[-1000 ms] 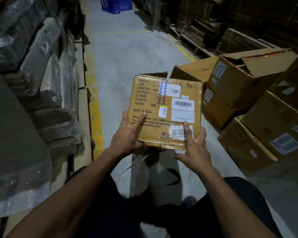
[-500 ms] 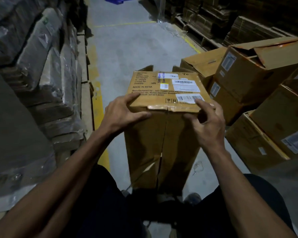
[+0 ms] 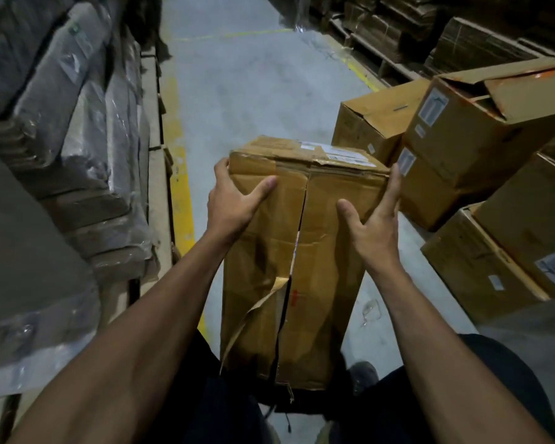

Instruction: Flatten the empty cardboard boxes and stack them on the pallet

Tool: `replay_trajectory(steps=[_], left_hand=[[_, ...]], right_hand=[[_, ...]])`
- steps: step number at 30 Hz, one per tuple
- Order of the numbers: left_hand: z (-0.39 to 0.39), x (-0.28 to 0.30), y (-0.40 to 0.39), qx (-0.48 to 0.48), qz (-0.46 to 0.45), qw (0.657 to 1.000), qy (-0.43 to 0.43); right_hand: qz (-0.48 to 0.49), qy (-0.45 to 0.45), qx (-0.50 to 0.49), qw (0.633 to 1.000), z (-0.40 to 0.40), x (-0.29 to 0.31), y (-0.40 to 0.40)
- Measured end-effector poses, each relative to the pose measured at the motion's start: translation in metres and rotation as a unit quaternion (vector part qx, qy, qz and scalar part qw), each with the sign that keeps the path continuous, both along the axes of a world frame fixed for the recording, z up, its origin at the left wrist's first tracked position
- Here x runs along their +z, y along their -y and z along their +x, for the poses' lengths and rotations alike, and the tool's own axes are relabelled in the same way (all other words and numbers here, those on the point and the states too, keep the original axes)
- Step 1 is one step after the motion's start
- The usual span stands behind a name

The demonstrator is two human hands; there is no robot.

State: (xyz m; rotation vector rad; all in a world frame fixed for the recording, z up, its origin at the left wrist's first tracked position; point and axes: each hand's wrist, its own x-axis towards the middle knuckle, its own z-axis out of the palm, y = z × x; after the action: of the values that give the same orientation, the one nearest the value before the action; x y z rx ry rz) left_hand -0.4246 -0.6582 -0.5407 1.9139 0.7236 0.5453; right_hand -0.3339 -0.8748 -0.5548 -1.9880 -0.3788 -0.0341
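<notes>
1. Two bare hands are on one tall brown cardboard box (image 3: 289,267), held upright in front of the person's legs over the grey concrete aisle floor (image 3: 253,75), so it's still box-shaped, not flat
2. left hand (image 3: 231,203) grips the top left corner, thumb on the near face and fingers wrapped round the side; right hand (image 3: 374,225) lies along the top right edge with the fingers straight up the side and the thumb spread onto the near face, more pressing than clutching
3. the near face is two flaps meeting at a centre seam that has already split, with torn tape curling off low down. My guess: this is the opening-up step, and next the flaps need pulling apart so the sides can fold in
4. more brown cartons (image 3: 481,129) are piled on the right, flat wrapped cardboard bundles (image 3: 87,149) on the left
5. white stickers (image 3: 337,152) on top of the box are too foreshortened to read
</notes>
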Motion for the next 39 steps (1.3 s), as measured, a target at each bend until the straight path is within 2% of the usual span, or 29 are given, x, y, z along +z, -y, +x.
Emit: replay_trajectory(steps=[4,8,11,15,24,27,29,31,34,36,39], left_hand=[[-0.007,-0.033,0.005,-0.019,-0.003,0.999,-0.034],[-0.041,-0.101,0.021,-0.026,-0.051,0.99,-0.132],[-0.058,-0.136,0.024,-0.028,-0.081,0.979,-0.185],[-0.054,-0.139,0.016,-0.021,-0.109,0.976,-0.186],[-0.031,-0.129,0.019,0.021,-0.002,0.984,-0.175],[-0.014,-0.131,0.021,0.04,-0.018,0.976,-0.215],[-0.011,-0.146,0.019,0.014,-0.05,0.964,-0.261],[-0.018,-0.168,0.017,-0.036,-0.108,0.946,-0.303],[-0.04,-0.199,0.031,-0.069,-0.21,0.908,-0.355],[-0.048,-0.208,0.042,-0.046,-0.246,0.899,-0.359],[-0.043,-0.211,0.043,-0.044,-0.202,0.901,-0.381]], right_hand=[[-0.008,-0.062,-0.016,0.998,-0.002,-0.027,0.0],[-0.045,-0.171,-0.031,0.984,-0.018,-0.07,0.007],[-0.057,-0.211,-0.036,0.975,-0.03,-0.093,0.008],[-0.068,-0.236,-0.019,0.969,-0.039,-0.109,0.007],[-0.143,-0.178,-0.068,0.971,-0.009,-0.099,-0.001],[-0.161,-0.187,-0.052,0.968,0.014,-0.096,-0.008],[-0.164,-0.206,-0.028,0.964,0.023,-0.103,-0.01],[-0.231,-0.242,0.015,0.942,0.018,-0.122,-0.007],[-0.375,-0.294,0.048,0.878,-0.003,-0.16,0.011],[-0.385,-0.329,0.021,0.862,-0.011,-0.172,0.02],[-0.351,-0.346,0.012,0.87,-0.012,-0.18,0.022]])
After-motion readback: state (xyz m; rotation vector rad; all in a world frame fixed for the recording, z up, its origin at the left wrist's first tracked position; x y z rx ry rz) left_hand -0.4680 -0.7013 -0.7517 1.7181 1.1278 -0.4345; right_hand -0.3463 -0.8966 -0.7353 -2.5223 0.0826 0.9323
